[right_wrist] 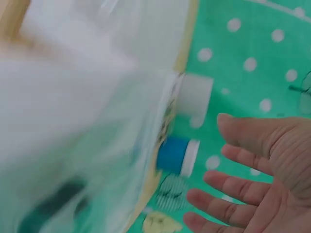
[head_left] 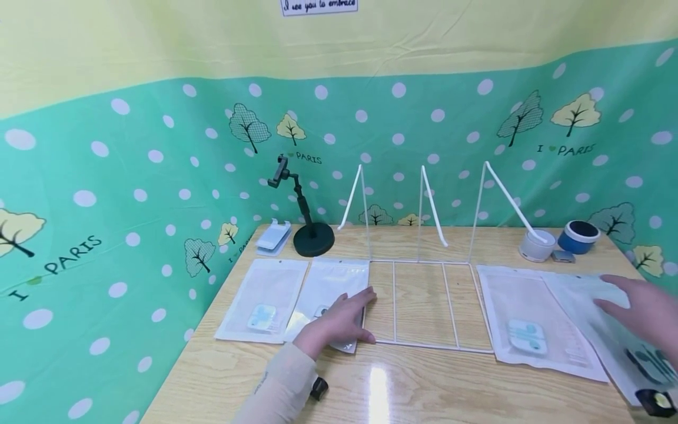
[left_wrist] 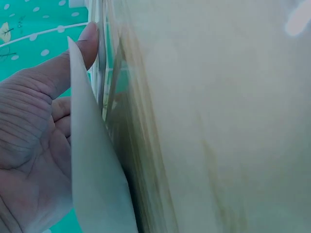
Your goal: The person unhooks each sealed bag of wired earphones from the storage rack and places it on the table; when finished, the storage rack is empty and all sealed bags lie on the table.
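fingers [head_left: 362, 296] of the left hand [head_left: 339, 321] lie straight and flat on the near right corner of a clear packet [head_left: 328, 300], pressing it onto the wooden table [head_left: 402, 388]; the left wrist view shows the thumb [left_wrist: 73, 58] extended along the packet's lifted edge [left_wrist: 92, 170], nothing curled around it. the right hand [head_left: 643, 312] is spread with its fingers apart and relaxed, over the rightmost packet [head_left: 609, 330] at the table's right edge; whether it touches the plastic cannot be told, and the right wrist view shows the open palm [right_wrist: 272, 174] just beside the blurred plastic [right_wrist: 82, 145], gripping nothing. a small dark object [head_left: 657, 402] sits at the near right corner. just left of the pressed packet lies another packet with a pale blue item inside [head_left: 263, 306], and left of the rightmost one lies a fourth packet with white and blue earphones [head_left: 527, 330]. between the two pairs stands a white wire rack [head_left: 424, 294], its flat grid on the table and three upright dividers rising at its far side. farther back on the left are a black phone stand [head_left: 309, 229] and a white folded holder [head_left: 273, 235]; farther back on the right are a white round pot [head_left: 536, 244], a small grey item [head_left: 562, 256] and a blue round pot [head_left: 579, 237]. behind everything hangs a green dotted cloth [head_left: 132, 194] printed with trees.
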`<state>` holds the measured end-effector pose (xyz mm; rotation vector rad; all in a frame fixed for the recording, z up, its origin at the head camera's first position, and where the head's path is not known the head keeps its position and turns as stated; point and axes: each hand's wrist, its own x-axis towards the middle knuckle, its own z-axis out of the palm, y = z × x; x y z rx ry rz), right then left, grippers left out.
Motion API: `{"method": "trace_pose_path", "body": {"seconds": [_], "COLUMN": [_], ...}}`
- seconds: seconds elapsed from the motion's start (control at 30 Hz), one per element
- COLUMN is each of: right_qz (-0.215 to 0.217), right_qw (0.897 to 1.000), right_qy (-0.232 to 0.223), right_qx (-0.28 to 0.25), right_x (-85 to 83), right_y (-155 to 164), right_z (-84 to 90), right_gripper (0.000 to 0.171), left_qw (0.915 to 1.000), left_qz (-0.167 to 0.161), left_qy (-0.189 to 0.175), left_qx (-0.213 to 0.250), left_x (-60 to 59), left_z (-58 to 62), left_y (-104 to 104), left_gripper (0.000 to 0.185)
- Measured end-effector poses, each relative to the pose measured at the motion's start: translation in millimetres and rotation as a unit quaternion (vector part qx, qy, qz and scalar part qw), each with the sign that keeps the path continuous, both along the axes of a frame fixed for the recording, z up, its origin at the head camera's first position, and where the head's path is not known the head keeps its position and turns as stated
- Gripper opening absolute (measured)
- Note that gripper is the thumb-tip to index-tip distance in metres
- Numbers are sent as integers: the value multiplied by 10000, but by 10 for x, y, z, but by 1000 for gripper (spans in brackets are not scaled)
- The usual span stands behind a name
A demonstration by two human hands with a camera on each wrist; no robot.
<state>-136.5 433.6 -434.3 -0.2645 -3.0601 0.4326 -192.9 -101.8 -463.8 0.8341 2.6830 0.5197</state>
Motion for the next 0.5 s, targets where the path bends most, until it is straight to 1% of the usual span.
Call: {"method": "trace_pose_path", "body": {"seconds": [0.07,0.13,0.2,0.3,0.37,0.5], "right_qz": [199,309,392,515,616,883], "right_qw": [9996,9987,9974,9953,9933,9872], "right_qy": [212,396,589,743,859,1158], "right_qx": [-42,-92,-161,-346,-461,-656], "right_x": [-6,-12,-10,-14,-17,-37], "right_y": [-154,-301,-451,-637,-749,-933], "right_z": [62,113,151,197,223,266], "right_gripper": [59,58,58,60,59,57], "left_qw": [10000,9999,9998,9994,9989,9967], "left_qz": [33,85,120,172,191,272], "left_qy": [-37,-46,45,191,314,497], "left_qx": [82,143,161,217,280,584], "left_x": [-6,-18,-36,-55,-64,-63], "left_z": [-3,-19,-43,-72,-67,-3], "left_y": [-16,-38,-63,-90,-105,-124], "left_gripper": [91,89,85,79,74,69]}}
